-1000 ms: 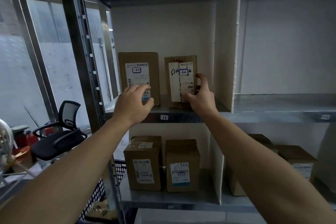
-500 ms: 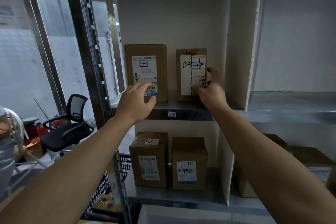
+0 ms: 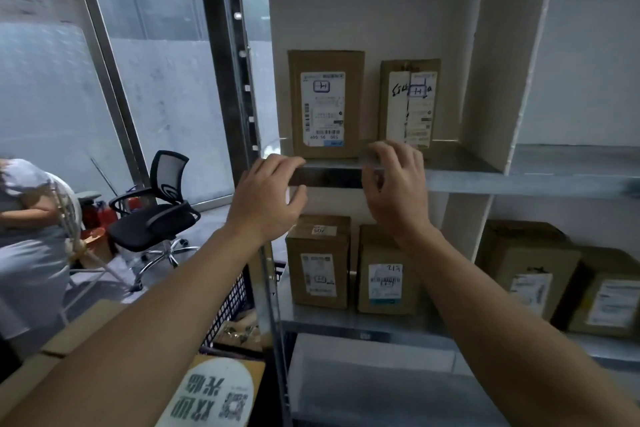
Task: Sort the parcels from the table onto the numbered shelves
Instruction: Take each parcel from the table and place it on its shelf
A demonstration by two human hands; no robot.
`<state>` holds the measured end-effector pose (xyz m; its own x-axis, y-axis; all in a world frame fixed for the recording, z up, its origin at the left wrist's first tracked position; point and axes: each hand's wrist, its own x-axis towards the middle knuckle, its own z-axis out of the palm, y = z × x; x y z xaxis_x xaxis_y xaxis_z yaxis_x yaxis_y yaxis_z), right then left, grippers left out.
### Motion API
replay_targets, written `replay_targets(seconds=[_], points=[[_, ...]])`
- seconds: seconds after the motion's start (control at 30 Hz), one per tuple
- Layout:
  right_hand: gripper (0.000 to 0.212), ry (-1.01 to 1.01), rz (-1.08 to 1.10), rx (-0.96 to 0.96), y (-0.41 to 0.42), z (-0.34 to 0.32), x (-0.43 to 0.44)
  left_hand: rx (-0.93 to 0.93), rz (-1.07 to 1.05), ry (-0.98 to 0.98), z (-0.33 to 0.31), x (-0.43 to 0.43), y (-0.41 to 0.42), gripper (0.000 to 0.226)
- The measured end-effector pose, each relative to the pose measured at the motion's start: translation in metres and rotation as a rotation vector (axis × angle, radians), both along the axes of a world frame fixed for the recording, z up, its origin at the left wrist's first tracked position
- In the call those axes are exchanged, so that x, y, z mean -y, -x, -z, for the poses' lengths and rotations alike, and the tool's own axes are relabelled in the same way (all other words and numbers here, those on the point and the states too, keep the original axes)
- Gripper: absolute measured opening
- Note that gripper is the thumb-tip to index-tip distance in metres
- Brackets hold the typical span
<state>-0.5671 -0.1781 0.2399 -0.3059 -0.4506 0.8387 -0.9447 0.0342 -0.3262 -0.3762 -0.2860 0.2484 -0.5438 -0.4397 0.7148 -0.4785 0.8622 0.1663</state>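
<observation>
two brown labelled parcels (image 3: 325,104) (image 3: 409,102) stand upright, slightly apart, on the upper shelf (image 3: 460,180).

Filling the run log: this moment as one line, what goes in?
left hand: open, empty | right hand: open, empty | upper shelf: left parcel, right parcel upright

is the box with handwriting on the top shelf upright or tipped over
Upright. The handwritten box stands on end on the upper shelf, sides vertical, label facing out, beside another standing box.
</observation>
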Motion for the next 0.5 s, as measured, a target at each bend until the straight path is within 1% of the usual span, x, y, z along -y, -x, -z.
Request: replay_targets(seconds=[0.07,0.13,0.23,0.33,0.43,0.5], points=[[0.035,-0.068,-0.017,-0.103,-0.028,0.015,0.005,-0.012,-0.034,0.0,0.014,-0.001,-0.027,0.039],[0.035,-0.149,-0.06,-0.164,-0.057,0.031,0.013,-0.014,-0.076,-0.019,0.027,-0.002,-0.058,0.039],[0.036,-0.293,-0.14,-0.181,-0.102,0.062,0.024,-0.01,-0.153,-0.042,0.054,-0.003,-0.11,0.04],[0.037,-0.436,-0.229,-0.212,-0.146,0.095,0.037,0.026,-0.275,-0.102,0.086,-0.004,-0.165,0.041],[0.043,-0.6,-0.315,-0.225,-0.19,0.126,0.051,0.091,-0.407,-0.198,0.119,-0.007,-0.22,0.042],[0.045,-0.674,-0.36,-0.253,-0.216,0.146,0.061,0.154,-0.505,-0.291,0.139,-0.011,-0.251,0.044]])
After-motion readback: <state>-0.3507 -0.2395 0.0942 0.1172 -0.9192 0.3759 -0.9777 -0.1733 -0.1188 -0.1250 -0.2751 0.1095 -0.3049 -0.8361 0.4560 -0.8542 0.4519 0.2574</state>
